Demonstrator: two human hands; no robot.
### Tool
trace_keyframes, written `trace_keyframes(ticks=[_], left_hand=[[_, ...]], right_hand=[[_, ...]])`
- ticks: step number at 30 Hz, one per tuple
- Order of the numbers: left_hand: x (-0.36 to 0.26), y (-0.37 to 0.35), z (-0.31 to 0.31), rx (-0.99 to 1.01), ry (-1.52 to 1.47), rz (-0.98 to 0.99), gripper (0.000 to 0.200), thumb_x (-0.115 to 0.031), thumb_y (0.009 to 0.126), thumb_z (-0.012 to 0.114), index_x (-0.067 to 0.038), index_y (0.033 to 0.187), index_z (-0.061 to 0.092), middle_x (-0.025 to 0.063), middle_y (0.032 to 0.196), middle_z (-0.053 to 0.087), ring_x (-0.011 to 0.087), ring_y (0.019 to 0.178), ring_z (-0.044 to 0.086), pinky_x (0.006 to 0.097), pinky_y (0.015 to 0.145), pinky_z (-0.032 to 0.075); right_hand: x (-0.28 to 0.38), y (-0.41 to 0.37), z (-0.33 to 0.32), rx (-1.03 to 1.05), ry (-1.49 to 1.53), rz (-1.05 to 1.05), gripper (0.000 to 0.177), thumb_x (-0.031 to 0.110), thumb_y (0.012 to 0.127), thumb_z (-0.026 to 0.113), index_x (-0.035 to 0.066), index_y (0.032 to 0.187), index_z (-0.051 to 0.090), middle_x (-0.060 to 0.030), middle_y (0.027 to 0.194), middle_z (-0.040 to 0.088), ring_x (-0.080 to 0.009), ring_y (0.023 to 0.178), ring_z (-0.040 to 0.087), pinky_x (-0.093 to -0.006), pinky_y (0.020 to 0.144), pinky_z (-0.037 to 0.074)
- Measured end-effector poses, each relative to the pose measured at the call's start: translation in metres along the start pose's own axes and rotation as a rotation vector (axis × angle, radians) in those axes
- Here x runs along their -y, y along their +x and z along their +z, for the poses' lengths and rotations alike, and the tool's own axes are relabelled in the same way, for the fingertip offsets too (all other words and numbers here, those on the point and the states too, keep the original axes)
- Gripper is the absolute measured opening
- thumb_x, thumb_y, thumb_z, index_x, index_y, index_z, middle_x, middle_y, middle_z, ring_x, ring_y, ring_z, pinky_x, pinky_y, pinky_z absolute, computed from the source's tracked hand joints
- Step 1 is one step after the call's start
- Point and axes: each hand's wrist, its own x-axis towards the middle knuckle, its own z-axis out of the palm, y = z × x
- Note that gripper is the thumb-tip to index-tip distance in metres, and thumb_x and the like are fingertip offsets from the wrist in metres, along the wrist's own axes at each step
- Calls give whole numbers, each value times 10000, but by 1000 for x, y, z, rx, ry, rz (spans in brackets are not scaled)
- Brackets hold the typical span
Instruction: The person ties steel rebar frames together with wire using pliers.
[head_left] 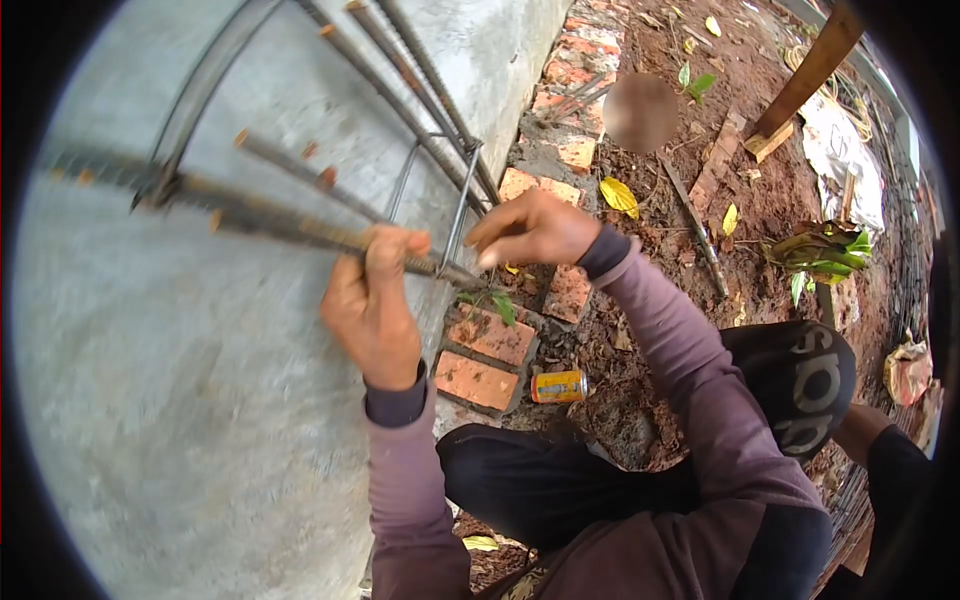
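Facing a grey concrete wall (pixel 220 400), spread out behind the rebar frame (pixel 290 224) and to its left. On the right of the rebar frame, a broad stretch of reddish soil (pixel 750 280), littered with leaves and scraps. Crouched close on the near side of the rebar frame, in dark trousers (pixel 600 490) with pale lettering at one knee and a purplish top (pixel 700 350) with dark cuffs. At the base of the rebar frame and running away beyond it beside the wall, a strip of bricks (pixel 487 333) set in mortar. As for the rebar frame itself, slanting up and leftward across the wall from the strip of bricks, with several rusty-ended bars and thin metal stirrups. Well to the right of the rebar frame, a leaning wooden post (pixel 815 65). At the lower bar of the rebar frame, the left hand (pixel 375 315), with fingers curled in against the metal; cannot tell whether clenched round it or pinching something thin. Just right of the rebar frame's nearest stirrup (pixel 459 208), the right hand (pixel 545 228), fingers bent and thumb slightly apart; cannot tell whether grasping anything. Near the rebar frame's base, on the near side, a yellow can (pixel 559 386) lying on its side. Right beside that base, a small green plant (pixel 502 308).
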Motion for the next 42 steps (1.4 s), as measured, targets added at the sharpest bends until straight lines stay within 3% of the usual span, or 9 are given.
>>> trace_keyframes(ticks=[3,6,8,12,17,20,26,32,42], left_hand=[[0,-3,-2,-24,-3,1,313,-242,1016,486,56,999,578,150,915,630,224,843,623,352,796,526],[10,-7,-2,-36,-74,80,302,-244,1015,484,44,1019,576,147,920,620,254,856,626,378,808,534],[15,-6,-1,-32,-131,117,312,-273,1010,494,28,1024,576,144,918,616,268,866,623,399,820,534],[16,-9,-3,-10,-155,63,408,-429,983,479,-32,1034,558,119,924,627,259,881,608,432,846,507],[20,-9,0,-9,-199,75,464,-506,971,435,-59,1039,533,95,903,626,238,867,590,424,836,485],[17,-8,-1,12,-210,67,433,-476,979,449,-53,1021,535,106,892,617,251,860,596,428,830,497],[19,-3,-1,-38,-96,147,312,-243,1003,478,15,832,518,171,882,615,302,783,640,413,736,561],[3,2,8,-112,87,60,326,-203,999,446,44,825,569,178,859,640,231,732,649,291,659,509],[-5,9,-8,65,-72,-43,323,-284,926,673,38,928,660,89,821,682,141,777,634,258,698,486]], right_hand=[[-81,1,-93,-369,59,327,264,197,899,662,42,1113,683,-141,964,719,-210,846,697,-376,756,597],[-171,17,-181,-640,-886,588,264,132,919,596,120,1173,669,-156,1063,697,-283,917,688,-455,841,567],[-214,28,-227,-386,-1167,641,504,186,887,645,205,1371,505,-99,1401,510,-303,1265,505,-517,1030,425],[-248,56,-260,-88,-1735,773,692,247,925,609,268,1509,240,-1,1602,162,-269,1458,199,-562,1151,217],[-282,66,-281,-151,-1881,447,497,241,854,684,173,1285,446,-64,1299,491,-261,1265,445,-499,1104,303],[-247,63,-276,15,-1808,568,466,188,844,669,165,1259,459,-65,1317,476,-257,1252,450,-450,1067,337],[-197,-24,-233,-174,-1216,618,176,163,858,563,36,935,658,-132,782,662,-286,725,644,-439,677,500],[-123,-112,-40,-474,514,614,277,175,860,644,15,1087,657,-80,858,657,-161,660,614,-294,629,531],[-97,-177,213,-592,421,883,333,162,938,565,4,1230,536,-76,818,612,-177,673,644,-325,601,552]])
